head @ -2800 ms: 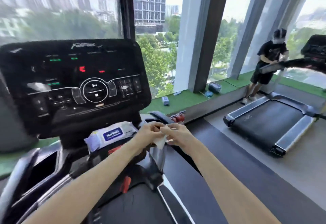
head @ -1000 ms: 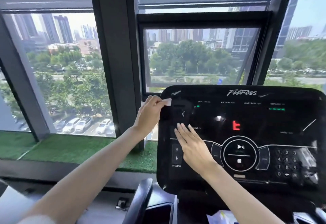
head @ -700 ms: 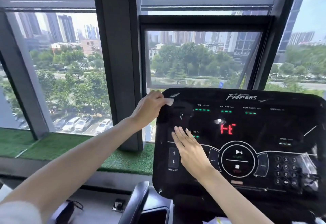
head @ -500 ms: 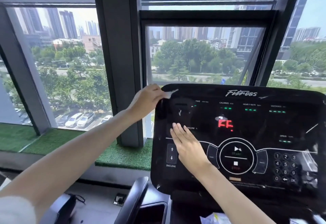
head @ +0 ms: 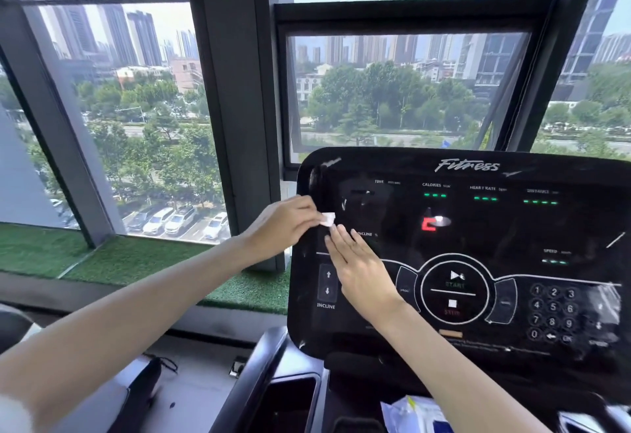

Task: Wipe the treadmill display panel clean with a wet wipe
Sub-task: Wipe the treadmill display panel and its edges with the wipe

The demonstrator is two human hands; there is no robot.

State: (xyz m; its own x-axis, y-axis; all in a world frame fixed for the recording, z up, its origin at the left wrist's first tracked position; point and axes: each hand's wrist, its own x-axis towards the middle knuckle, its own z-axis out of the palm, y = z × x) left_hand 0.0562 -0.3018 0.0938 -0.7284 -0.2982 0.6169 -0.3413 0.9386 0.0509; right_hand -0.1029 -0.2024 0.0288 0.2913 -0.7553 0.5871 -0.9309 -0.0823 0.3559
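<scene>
The black glossy treadmill display panel (head: 478, 227) fills the right half of the view, with green and red lights and a round start/stop control. My left hand (head: 283, 224) pinches a small folded white wet wipe (head: 327, 219) against the panel's left edge, about mid-height. My right hand (head: 358, 268) lies flat on the panel just below the wipe, fingers straight, beside the incline buttons (head: 327, 282).
The wet wipe pack (head: 415, 414) lies in the console tray at the bottom. A dark cup holder (head: 290, 405) sits below the panel's left corner. Large windows and a grey pillar (head: 235, 91) stand behind, with a green turf ledge (head: 136, 262) below them.
My left hand has slid the wipe down the panel's left edge from the top corner to mid-height. My right hand stays flat on the panel at about the same spot.
</scene>
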